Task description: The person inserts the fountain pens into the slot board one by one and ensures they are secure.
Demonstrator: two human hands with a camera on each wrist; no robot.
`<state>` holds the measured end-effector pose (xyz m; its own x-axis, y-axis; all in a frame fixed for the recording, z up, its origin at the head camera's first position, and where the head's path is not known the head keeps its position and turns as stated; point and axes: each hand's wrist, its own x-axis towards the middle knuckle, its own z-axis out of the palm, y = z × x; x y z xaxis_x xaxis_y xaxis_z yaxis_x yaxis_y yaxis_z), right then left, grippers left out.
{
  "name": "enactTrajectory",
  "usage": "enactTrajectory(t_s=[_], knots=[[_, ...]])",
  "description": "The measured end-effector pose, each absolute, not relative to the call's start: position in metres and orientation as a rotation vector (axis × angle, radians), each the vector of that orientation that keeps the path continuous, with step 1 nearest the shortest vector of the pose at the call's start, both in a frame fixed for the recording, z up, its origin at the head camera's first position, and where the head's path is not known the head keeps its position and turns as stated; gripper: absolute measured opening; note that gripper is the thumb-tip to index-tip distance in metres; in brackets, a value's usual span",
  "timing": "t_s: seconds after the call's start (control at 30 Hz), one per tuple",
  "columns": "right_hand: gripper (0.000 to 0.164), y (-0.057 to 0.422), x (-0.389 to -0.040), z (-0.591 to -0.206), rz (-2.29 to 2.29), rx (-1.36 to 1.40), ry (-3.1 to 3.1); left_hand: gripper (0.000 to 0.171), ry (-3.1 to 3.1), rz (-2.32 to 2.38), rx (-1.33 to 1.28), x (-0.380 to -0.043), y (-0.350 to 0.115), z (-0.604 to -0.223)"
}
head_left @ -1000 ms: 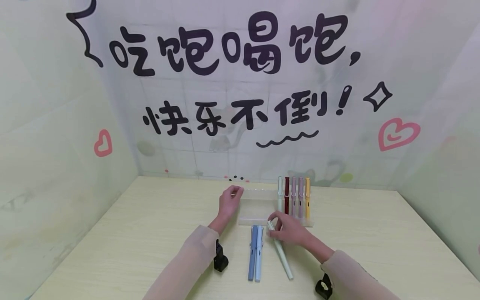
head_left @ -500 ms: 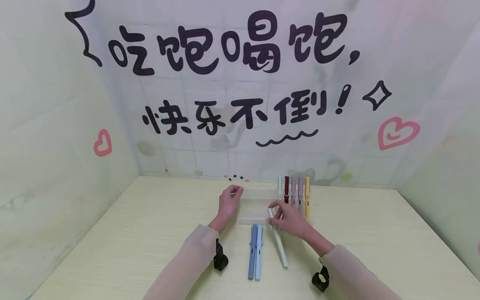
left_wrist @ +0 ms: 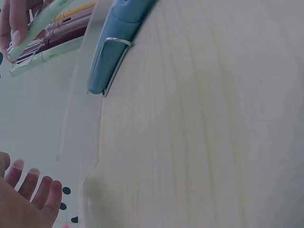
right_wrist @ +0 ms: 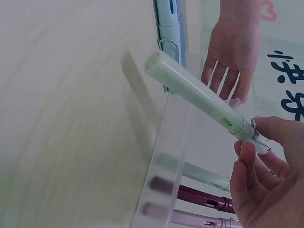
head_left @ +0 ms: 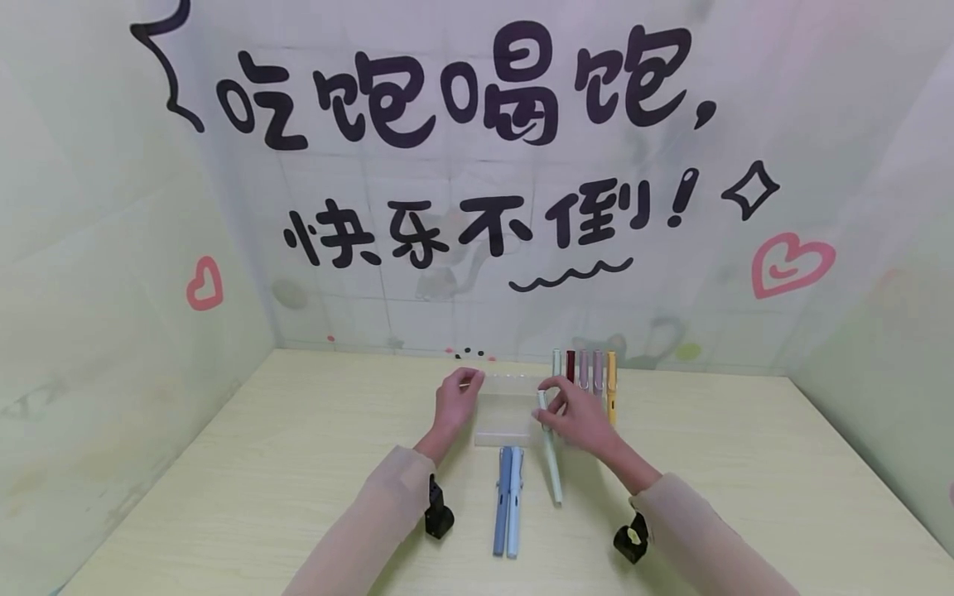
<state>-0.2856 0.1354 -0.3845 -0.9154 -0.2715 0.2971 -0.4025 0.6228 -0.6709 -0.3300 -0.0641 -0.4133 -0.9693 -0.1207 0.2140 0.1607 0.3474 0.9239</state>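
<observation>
A pale green pen (right_wrist: 194, 92) is pinched near its clip end between the thumb and fingers of my right hand (head_left: 581, 414). It slants over the front of a clear pen stand (head_left: 507, 437), its other end pointing toward me. My left hand (head_left: 456, 401) holds the stand's upper left corner between thumb and fingers. Several pens lean in the stand's right part: a pale green pen (right_wrist: 206, 175), a dark red pen (right_wrist: 204, 197), mauve pens (head_left: 598, 368) and a yellow pen (head_left: 612, 381). My right hand partly hides them in the head view.
In front of the stand, a darker blue pen (head_left: 502, 505) and a light blue pen (head_left: 514, 505) lie side by side on the pale wood table (head_left: 298, 480). A printed cloth backdrop (head_left: 417, 323) rises behind the table.
My right hand has moved away from me and up with the pale green pen, from in front of the stand to over it. The left hand stays at the stand's corner.
</observation>
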Motion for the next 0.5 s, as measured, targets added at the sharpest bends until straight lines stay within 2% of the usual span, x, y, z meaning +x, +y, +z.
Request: enactTrajectory(t_s=[0.5], knots=[[0.037,0.136,-0.299,-0.364,1.125,0.47,-2.615,0.025,-2.366,-1.659,-0.029,-0.329,-0.064,-0.414]])
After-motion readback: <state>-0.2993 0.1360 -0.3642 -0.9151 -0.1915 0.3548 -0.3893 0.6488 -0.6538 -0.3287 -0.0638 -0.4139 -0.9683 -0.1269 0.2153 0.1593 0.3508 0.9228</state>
